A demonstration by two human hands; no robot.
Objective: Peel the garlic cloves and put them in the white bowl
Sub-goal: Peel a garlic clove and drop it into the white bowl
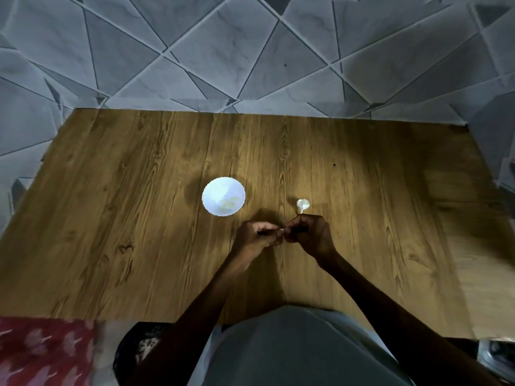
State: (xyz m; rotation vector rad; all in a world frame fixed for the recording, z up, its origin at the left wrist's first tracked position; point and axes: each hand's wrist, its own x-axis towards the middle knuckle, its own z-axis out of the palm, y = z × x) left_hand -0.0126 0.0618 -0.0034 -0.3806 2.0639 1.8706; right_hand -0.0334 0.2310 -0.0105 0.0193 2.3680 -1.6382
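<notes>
Open tabletop (270, 190) between white bowl (213, 190) and garlic bulb (302, 204)

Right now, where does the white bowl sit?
Head view: the white bowl sits on the table, beyond and left of the left hand, garlic bulb to its right.

Bowl (214, 190) left of garlic bulb (302, 204) on the table (133, 196); cloves (230, 203) in the bowl.

A wooden table (139, 218) carries two things — a white bowl (214, 190) and, near it, a garlic bulb (302, 205).
</notes>
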